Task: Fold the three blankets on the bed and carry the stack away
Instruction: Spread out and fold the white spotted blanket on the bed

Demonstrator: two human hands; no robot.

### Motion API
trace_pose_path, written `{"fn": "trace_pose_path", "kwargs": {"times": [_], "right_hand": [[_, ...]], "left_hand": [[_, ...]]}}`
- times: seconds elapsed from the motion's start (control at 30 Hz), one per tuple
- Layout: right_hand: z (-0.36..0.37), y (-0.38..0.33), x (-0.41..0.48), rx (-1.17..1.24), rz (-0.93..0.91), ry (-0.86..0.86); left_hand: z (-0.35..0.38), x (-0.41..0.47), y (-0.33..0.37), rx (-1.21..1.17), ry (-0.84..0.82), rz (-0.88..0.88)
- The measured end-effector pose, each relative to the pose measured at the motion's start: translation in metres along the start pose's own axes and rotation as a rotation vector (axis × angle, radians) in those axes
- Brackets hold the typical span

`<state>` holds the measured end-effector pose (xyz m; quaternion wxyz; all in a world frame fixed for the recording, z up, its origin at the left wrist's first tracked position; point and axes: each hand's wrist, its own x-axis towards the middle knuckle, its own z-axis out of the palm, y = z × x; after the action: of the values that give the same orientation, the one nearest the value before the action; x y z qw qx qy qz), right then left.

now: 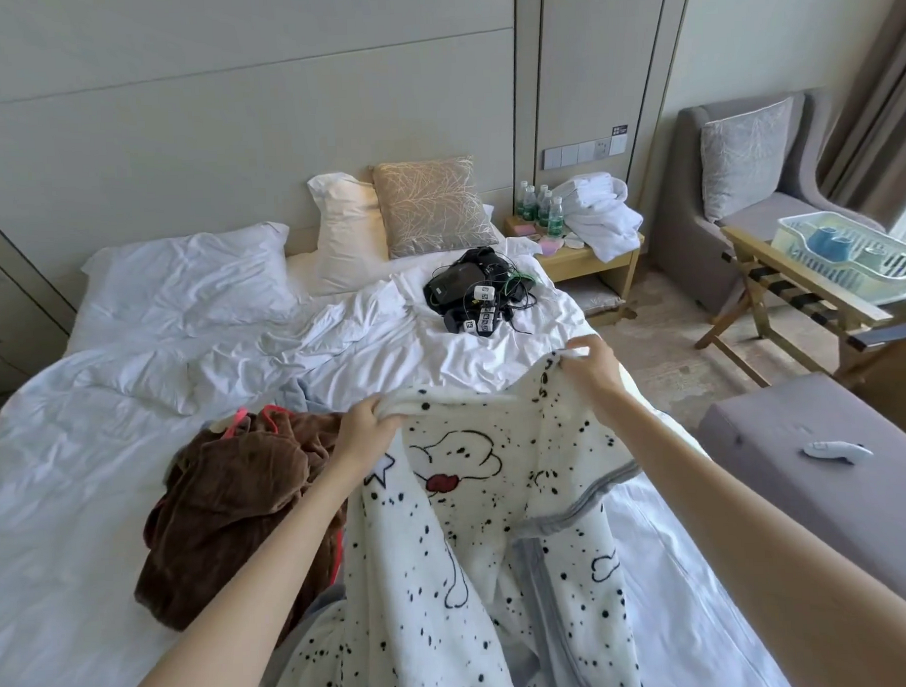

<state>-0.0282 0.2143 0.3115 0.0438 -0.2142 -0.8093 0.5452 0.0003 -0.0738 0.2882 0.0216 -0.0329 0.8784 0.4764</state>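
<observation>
Gripping spotted blanket (478,548) by top edge with left hand (364,428) and right hand (595,364), spread apart to flatten for folding; brown blanket (225,510) heaped left of it.

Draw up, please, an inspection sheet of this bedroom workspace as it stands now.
Surface: bed, covered in rumpled white sheets.
Job's things: spotted white blanket held up by its top edge; brown blanket in a heap to its left; a third blanket is not clearly seen.
Clutter: black devices on the far right of the bed.
Grippers: left hand and right hand both grip that blanket's edge.
Cables: thin wires tangled around the devices.
Surroundings: nightstand with bottles; armchair; dish rack on a folding stand; grey bench.
</observation>
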Motion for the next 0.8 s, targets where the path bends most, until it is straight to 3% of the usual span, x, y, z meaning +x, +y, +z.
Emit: {"fn": "trace_pose_path", "kwargs": {"times": [0.07, 0.2, 0.27, 0.4, 0.57, 0.7, 0.8], "right_hand": [[0.003, -0.004, -0.012, 0.000, -0.047, -0.204], [0.019, -0.029, -0.039, -0.228, -0.252, -0.693], [0.032, -0.038, -0.048, -0.217, -0.272, -0.782], [0.037, -0.045, -0.046, -0.171, -0.337, -0.613], [0.021, -0.044, -0.030, -0.152, -0.291, -0.423], [0.012, -0.043, -0.011, -0.091, -0.179, -0.226], [0.001, -0.036, 0.003, -0.053, -0.126, -0.078]], "left_hand": [[-0.004, 0.008, 0.023, 0.057, -0.027, 0.058], [0.000, 0.011, 0.067, 0.125, -0.055, 0.194], [0.005, 0.008, 0.087, 0.097, -0.093, 0.229], [0.001, 0.003, 0.093, 0.001, -0.328, 0.221], [-0.011, -0.002, 0.057, 0.069, -0.517, 0.138], [-0.018, -0.007, 0.020, 0.132, -0.482, 0.078], [-0.027, -0.011, -0.010, 0.180, -0.341, 0.037]]}}
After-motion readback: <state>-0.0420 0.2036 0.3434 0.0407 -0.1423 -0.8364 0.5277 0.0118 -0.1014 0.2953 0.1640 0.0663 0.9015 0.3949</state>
